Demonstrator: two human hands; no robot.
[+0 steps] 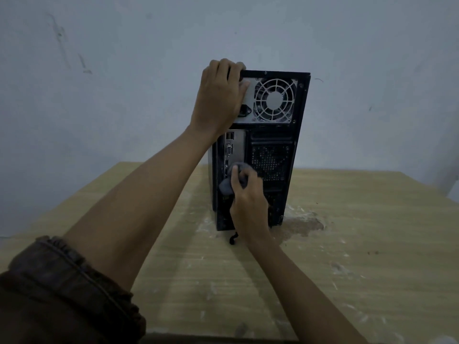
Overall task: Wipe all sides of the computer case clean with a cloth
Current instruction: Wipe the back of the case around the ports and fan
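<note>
The left hand (219,95) grips the computer case's (270,155) top corner. The right hand (244,192) presses a bunched grey cloth (229,183) against its rear panel, upright on the counter (360,256).

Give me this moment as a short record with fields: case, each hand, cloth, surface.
case: computer case upright on the table, rear panel facing the camera, fan grille near the top
left hand: left hand holds the case's top left corner, fingers curled over the top edge
right hand: right hand holds the cloth against the rear panel's lower left, by the ports
cloth: grey, bunched
surface: light wood, stained patch beside the case's base
</note>
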